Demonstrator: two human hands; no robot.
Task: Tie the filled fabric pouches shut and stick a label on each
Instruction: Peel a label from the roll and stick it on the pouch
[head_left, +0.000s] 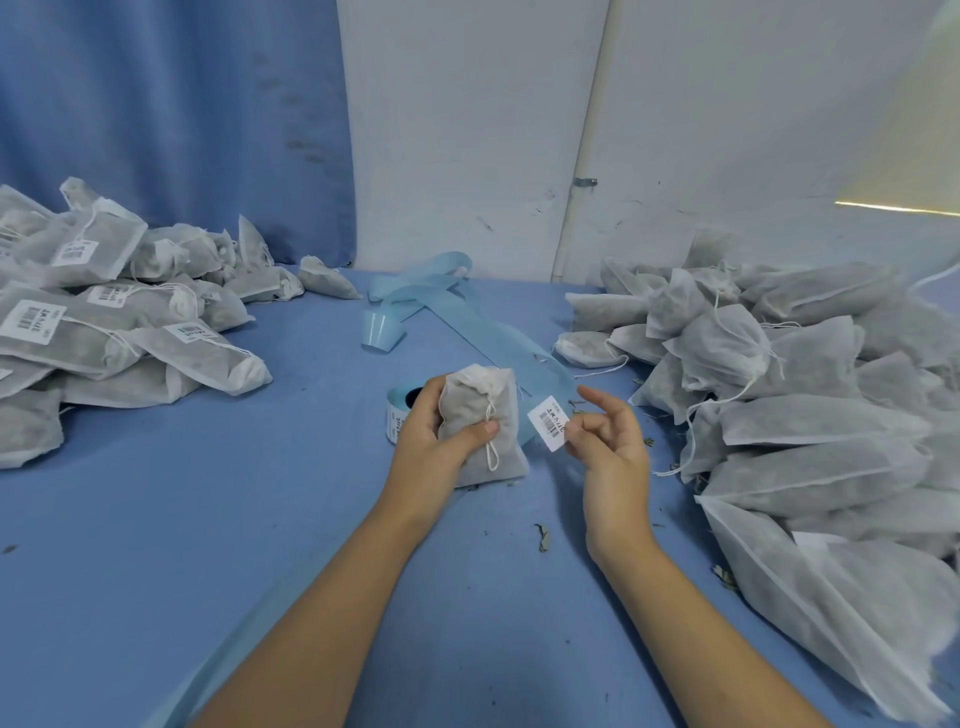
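A blue table (208, 519) fills the lower view, its cloth-like surface dotted with dried leaf crumbs (543, 538) just nearer the camera than the pouch (480, 421). That pouch, a grey-white fabric bag with its neck gathered and a white drawstring (491, 436) hanging down its front, stands near the table's middle. The left hand (431, 436) grasps it, fingers curled behind and thumb pressed across the front. Just right of the pouch, the right hand (608, 447) pinches a white barcode label (548, 423) by one edge between thumb and forefinger, the other fingers loosely raised. The label is close to the pouch but apart from it. Directly left of the pouch, partly hidden by the left hand, lies a label roll (400, 410). A pale blue backing strip (441, 291) trails from behind the pouch toward the far edge of the table. Well to the left of the pouch is a heap of labelled pouches (104, 322), and well to its right a larger heap of plain pouches (779, 389) with loose strings. Beyond the pouch the table meets the room's edge. A blue curtain (182, 130) hangs to the far left, beside a scuffed white wall (467, 130) with a white pipe (582, 156) clamped upright against it.
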